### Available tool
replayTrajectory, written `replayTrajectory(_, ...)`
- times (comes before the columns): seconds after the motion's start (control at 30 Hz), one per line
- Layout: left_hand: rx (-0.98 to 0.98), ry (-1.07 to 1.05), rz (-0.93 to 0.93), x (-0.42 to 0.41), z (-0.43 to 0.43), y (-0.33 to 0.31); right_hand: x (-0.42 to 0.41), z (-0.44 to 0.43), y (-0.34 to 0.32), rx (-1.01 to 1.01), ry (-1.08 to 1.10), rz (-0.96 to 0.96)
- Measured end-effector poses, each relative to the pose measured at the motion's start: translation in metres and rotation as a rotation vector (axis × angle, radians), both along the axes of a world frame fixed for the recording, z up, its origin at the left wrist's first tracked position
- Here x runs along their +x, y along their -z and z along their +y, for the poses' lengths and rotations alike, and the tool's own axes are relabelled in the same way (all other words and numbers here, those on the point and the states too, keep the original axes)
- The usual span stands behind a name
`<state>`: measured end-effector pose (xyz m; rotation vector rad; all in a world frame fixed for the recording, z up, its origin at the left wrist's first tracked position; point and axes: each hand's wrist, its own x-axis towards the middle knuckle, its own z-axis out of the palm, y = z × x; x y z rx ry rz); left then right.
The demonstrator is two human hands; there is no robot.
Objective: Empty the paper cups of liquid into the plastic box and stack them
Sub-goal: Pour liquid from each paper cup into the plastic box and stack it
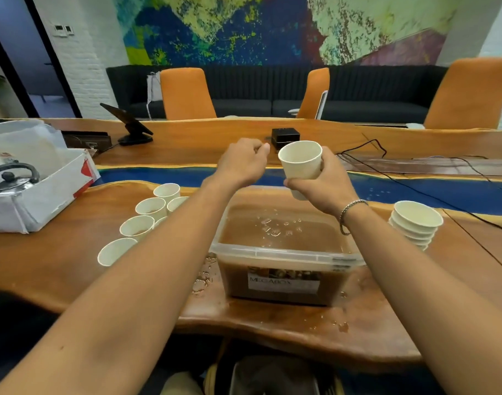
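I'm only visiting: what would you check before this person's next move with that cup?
1. Right hand grips the held cup securely: ok.
2. Held cup emptied: ok, no liquid shows inside.
3. Stack of empties stands upright, top open: ok.
4. Plastic box has spare room: ok, the liquid lies below its rim.
5. Left hand free to fetch one of the full cups: ok, it holds nothing.
6. Table dry around the box: not ok, spilled drops lie beside it.
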<state>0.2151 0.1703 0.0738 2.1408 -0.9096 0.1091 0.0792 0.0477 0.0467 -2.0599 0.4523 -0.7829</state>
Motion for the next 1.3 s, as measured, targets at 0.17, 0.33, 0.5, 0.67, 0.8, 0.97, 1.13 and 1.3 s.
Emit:
replayTrajectory(0.17,0.080,0.019,-0.018,-0.012,0.004,0.032,-0.016,0.000,0.010,-0.085,0.036,0.022)
replayTrajectory(0.33,0.155,0.006,0.011,-0.014,0.010,0.052,-0.022,0.003,0.022,-0.138,0.080,0.063)
replayTrajectory(0.5,0.158,0.002,0.029,-0.012,0.012,0.056,-0.022,0.004,0.026,-0.198,0.101,0.129)
replayTrajectory(0.67,0.198,0.017,0.023,-0.011,0.013,0.059,-0.023,0.003,0.027,-0.234,0.106,0.199)
replayTrajectory(0.8,0.206,0.024,0.027,-0.011,0.015,0.059,-0.025,0.004,0.027,-0.250,0.094,0.213)
replayTrajectory(0.97,0.200,0.027,0.053,-0.013,0.015,0.059,-0.028,0.005,0.026,-0.292,0.078,0.219)
replayTrajectory(1.13,0.206,0.022,0.051,-0.013,0.015,0.058,-0.028,0.006,0.026,-0.330,0.094,0.243)
replayTrajectory(1.3,0.202,0.016,0.059,-0.016,0.015,0.057,-0.027,0.007,0.027,-0.365,0.123,0.269)
